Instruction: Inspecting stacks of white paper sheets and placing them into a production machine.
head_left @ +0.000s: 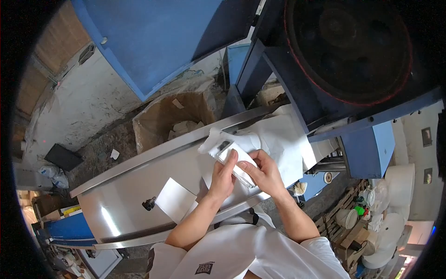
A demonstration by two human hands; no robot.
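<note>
My left hand (223, 179) and my right hand (265, 172) are closed together round a stack of thin white sheets (242, 156), thumbs on top. Whether the sheets are paper or plastic bags I cannot tell. Just beyond the fingers is a piece of white film with a jagged edge (213, 139). The hands are above a shiny steel work table (125, 190). A wider white sheet (281, 135) covers its right end. Left of my left forearm lies a flat white sheet (175, 200), and beside it is a small black object (148, 203).
A large blue machine with a dark round wheel (346, 51) stands at the far right. Behind the table is a lined cardboard box (155, 118) with white scraps inside. A blue panel (162, 37) hangs over the back. Big white rolls (398, 190) stand at right, near a wooden pallet (332, 209).
</note>
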